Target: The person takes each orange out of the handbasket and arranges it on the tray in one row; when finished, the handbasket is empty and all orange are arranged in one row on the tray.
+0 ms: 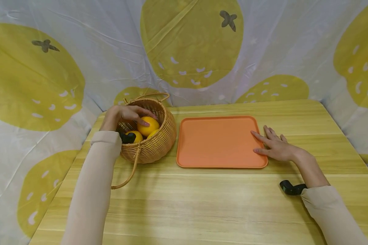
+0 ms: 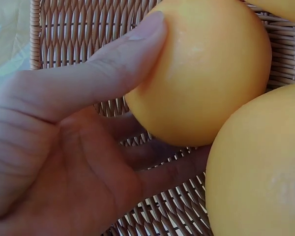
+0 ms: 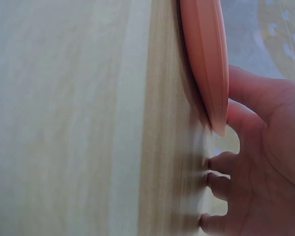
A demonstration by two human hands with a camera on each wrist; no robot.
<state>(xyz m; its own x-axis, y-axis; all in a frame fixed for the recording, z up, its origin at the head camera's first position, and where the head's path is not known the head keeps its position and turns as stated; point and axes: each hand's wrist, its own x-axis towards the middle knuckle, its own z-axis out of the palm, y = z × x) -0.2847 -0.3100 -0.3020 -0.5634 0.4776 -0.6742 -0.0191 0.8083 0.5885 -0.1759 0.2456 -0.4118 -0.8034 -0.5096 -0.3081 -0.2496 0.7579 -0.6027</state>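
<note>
Inside a wicker basket (image 1: 169, 136), my left hand (image 1: 127, 114) grips an orange (image 1: 150, 127). The left wrist view shows the thumb pressed on that orange's near side and the other fingers curled behind and under it, partly hidden. Another orange (image 2: 263, 167) lies right beside it, and more of the fruit sits in the basket. My right hand (image 1: 279, 148) rests at the right edge of an orange-coloured tray (image 1: 216, 143). Thumb and index finger lie over the tray's rim, while the other fingers are spread and touch the table.
The basket stands at the table's back left, its front handle (image 1: 135, 166) hanging down to the wooden table (image 1: 196, 200). Close to its right side lies the flat tray. A fruit-patterned cloth (image 1: 193, 44) hangs behind the table. Black devices (image 1: 292, 188) are worn on both wrists.
</note>
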